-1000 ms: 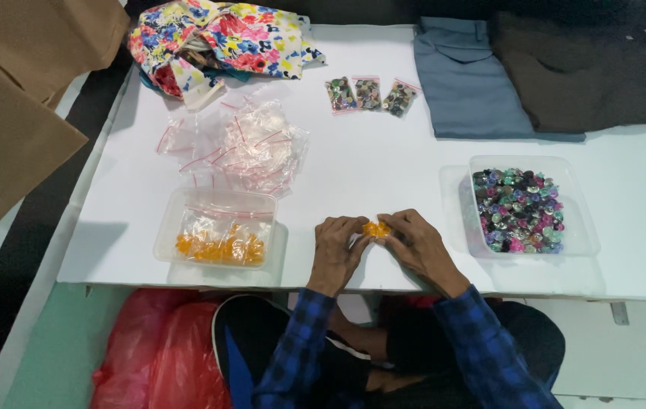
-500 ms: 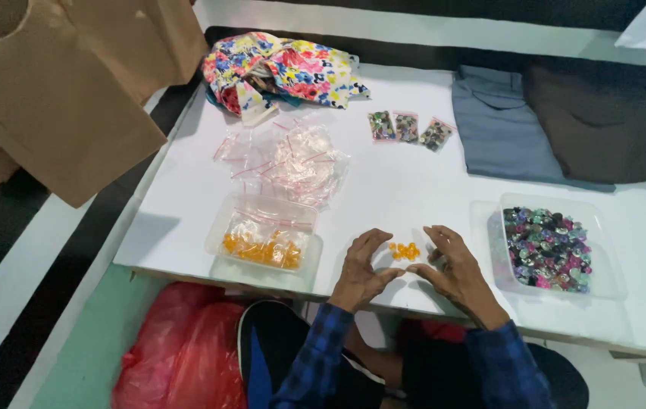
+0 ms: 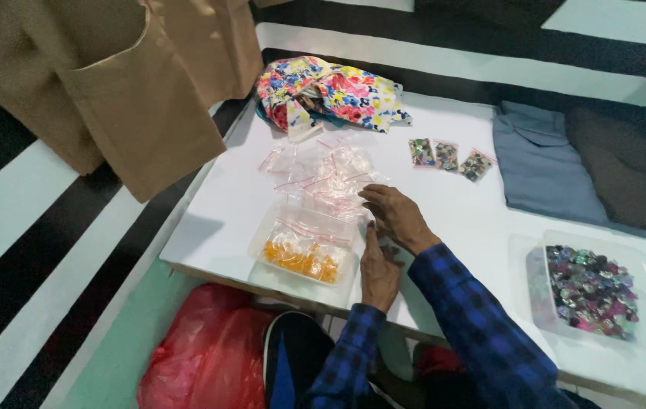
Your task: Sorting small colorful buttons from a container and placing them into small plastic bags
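Seemingly midway, the head view shows three filled small bags (image 3: 446, 157) set aside, while many orange beads (image 3: 300, 260) remain in a clear tray (image 3: 271, 229). The right hand (image 3: 396, 216) reaches, fingers loosely spread, onto the empty zip bags (image 3: 323, 171); the left hand (image 3: 378, 270) rests flat, holding nothing visible.

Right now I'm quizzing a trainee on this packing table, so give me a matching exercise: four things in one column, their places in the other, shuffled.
Things:
1. tray of orange pieces
2. tray of dark mixed beads
3. floral cloth
4. red plastic bag

Places:
A. far edge of the white table
B. under the table's near edge
C. beside the left hand, at the near edge
D. at the table's right end

Pairs: 1-C, 2-D, 3-A, 4-B
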